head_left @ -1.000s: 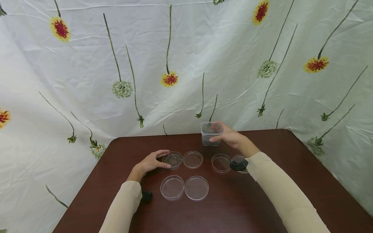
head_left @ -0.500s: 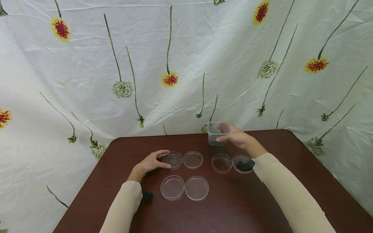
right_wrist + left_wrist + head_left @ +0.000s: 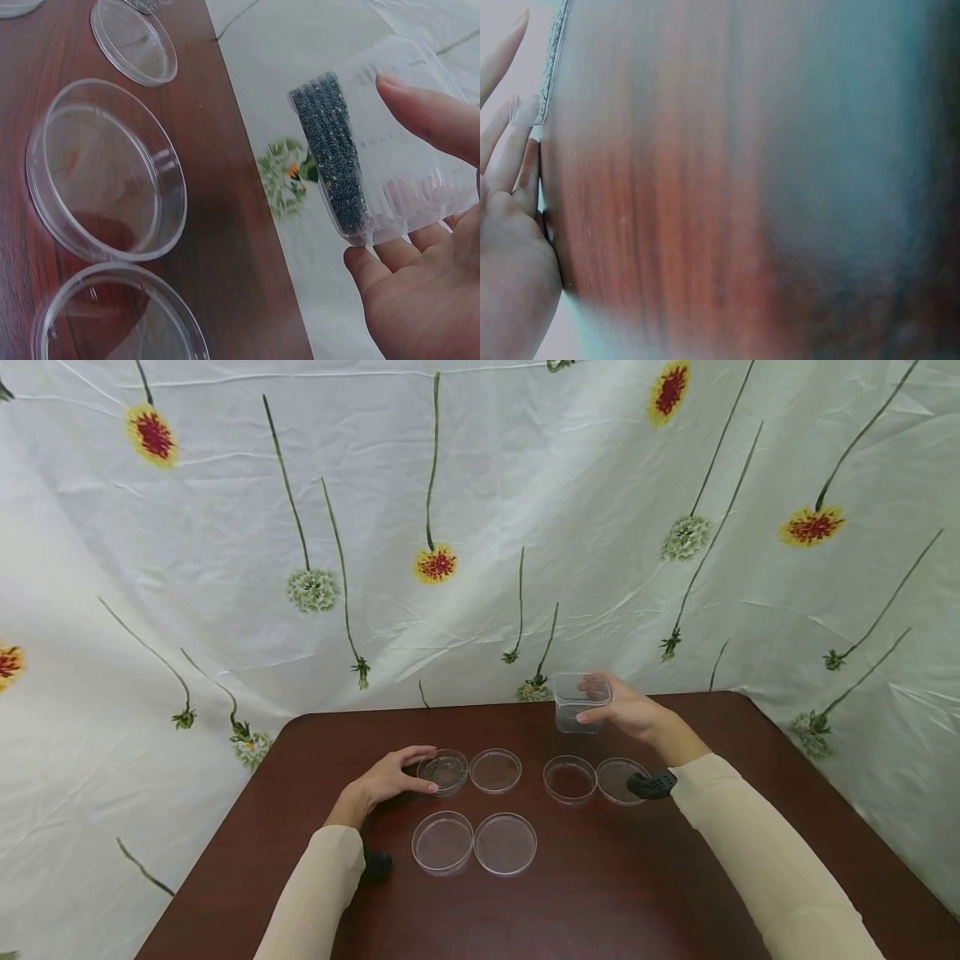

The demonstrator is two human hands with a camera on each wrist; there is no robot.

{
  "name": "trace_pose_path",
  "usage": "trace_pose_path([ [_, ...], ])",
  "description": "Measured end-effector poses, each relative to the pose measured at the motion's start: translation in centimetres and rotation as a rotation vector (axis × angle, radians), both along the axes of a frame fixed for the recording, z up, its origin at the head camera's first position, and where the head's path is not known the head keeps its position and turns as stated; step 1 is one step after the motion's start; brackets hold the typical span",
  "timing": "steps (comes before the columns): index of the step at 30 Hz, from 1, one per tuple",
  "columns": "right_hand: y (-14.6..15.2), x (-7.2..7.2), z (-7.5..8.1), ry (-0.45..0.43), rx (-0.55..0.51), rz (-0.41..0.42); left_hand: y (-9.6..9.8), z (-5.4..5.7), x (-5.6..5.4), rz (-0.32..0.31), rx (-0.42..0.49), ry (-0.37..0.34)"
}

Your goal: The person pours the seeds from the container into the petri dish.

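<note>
The plastic box (image 3: 367, 129) was gripped in the right hand (image 3: 632, 712), with the thumb laid on one wall and the other fingers set around the opposite side. It was held upright at the far side of the table (image 3: 600, 877), behind the right pair of dishes (image 3: 570, 780); whether a lid was on it could not be told. Dark grains (image 3: 334, 154) were gathered at its bottom. By the left hand (image 3: 388, 777), the grain dish (image 3: 452, 792) was held at its edge between thumb and fingers, at the left end of the far row.

For a good hold, it was judged, the box should be kept level and not squeezed, because its thin walls could bend and the grains could slide. The grain dish was better kept flat.

Near the far table edge, the hanging cloth (image 3: 487, 485) left little room behind the box. In the head view, the rightmost dish (image 3: 615, 777) was partly covered by the wrist camera (image 3: 651, 785), so a high wrist was advisable. More room was offered at the near right.
</note>
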State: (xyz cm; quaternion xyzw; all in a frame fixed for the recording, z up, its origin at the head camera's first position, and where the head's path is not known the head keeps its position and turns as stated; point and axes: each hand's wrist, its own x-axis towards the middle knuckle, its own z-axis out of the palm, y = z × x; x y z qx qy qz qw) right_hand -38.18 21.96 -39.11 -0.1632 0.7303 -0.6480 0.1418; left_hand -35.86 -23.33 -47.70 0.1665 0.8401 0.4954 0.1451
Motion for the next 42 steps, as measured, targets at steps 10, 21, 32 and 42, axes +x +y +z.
trace_pose_path([
  [10,2.7,0.7,0.1,0.012,0.01,-0.003,0.0,0.2,0.2,0.0,-0.003,0.01],
  [21,5.6,1.1,-0.3,0.025,0.017,-0.019,0.0,0.2,0.1,-0.002,-0.002,0.011],
  [32,8.6,1.8,-0.7,0.027,0.038,-0.058,0.1,0.3,0.3,0.002,-0.012,0.004],
  [42,10.8,2.7,-0.6,0.036,0.038,-0.084,0.1,0.3,0.3,0.007,-0.002,0.0],
])
